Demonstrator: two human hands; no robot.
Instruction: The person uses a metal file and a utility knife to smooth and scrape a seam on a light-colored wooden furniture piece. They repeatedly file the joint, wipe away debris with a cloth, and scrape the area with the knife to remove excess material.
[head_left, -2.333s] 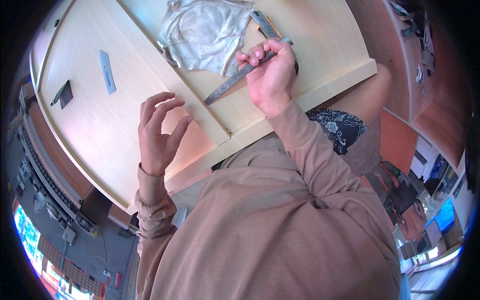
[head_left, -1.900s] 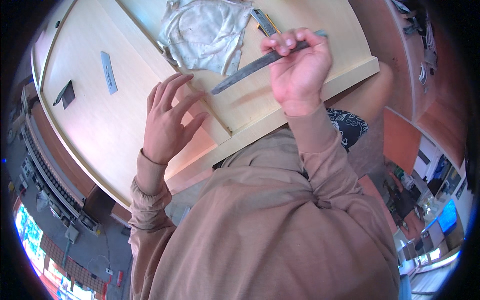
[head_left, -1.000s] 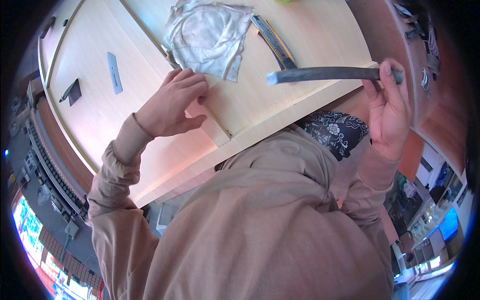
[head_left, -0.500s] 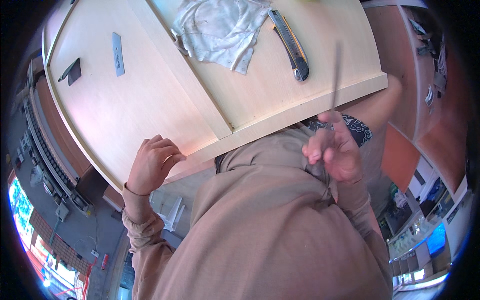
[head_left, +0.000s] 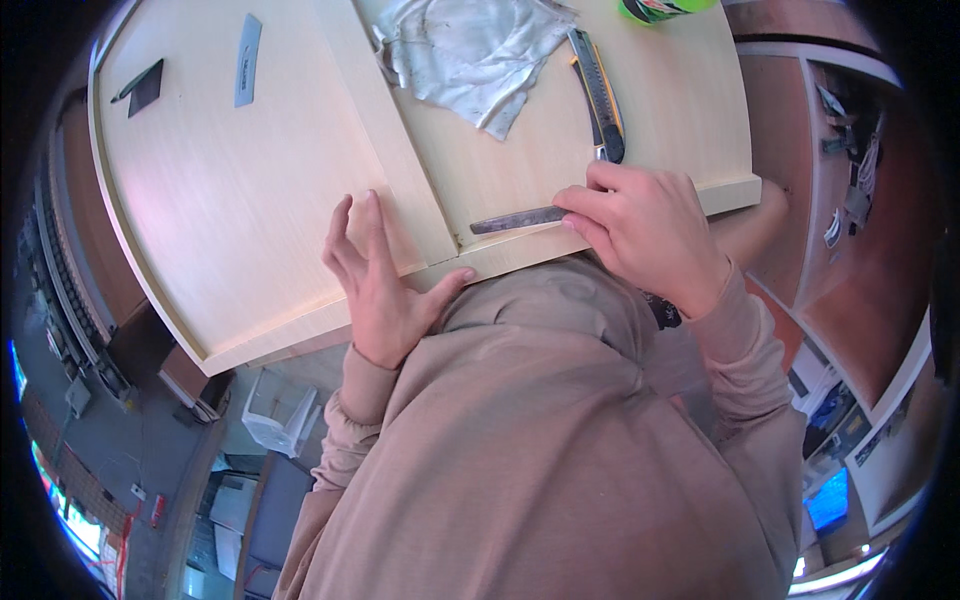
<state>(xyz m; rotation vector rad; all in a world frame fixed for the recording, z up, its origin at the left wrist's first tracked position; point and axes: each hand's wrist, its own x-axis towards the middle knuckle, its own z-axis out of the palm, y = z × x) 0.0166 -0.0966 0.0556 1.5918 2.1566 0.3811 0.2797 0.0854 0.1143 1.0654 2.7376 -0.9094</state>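
My right hand (head_left: 640, 225) is closed around a narrow, flat, dark metal file (head_left: 515, 220). The file points left, low over the near edge strip of a pale wood panel (head_left: 290, 190), close to the joint with the middle strip. Whether it touches the wood I cannot tell. My left hand (head_left: 385, 280) holds nothing, its fingers apart, with the thumb by the near edge strip left of the file. Just beyond my right hand lies a black and yellow utility knife (head_left: 600, 95). A stained white rag (head_left: 465, 60) rests left of the knife.
A thin grey metal strip (head_left: 247, 60) and a small dark green-black piece (head_left: 146, 90) lie on the panel's left part. At the far edge stands a green container (head_left: 665, 8). On the right are reddish-brown boards (head_left: 880, 260); a clear plastic bin (head_left: 278, 410) sits at lower left.
My right hand has turned and come forward over the panel, swinging the file from upright to lying leftward. My left hand has moved right and spread its fingers. The view has shifted slightly.
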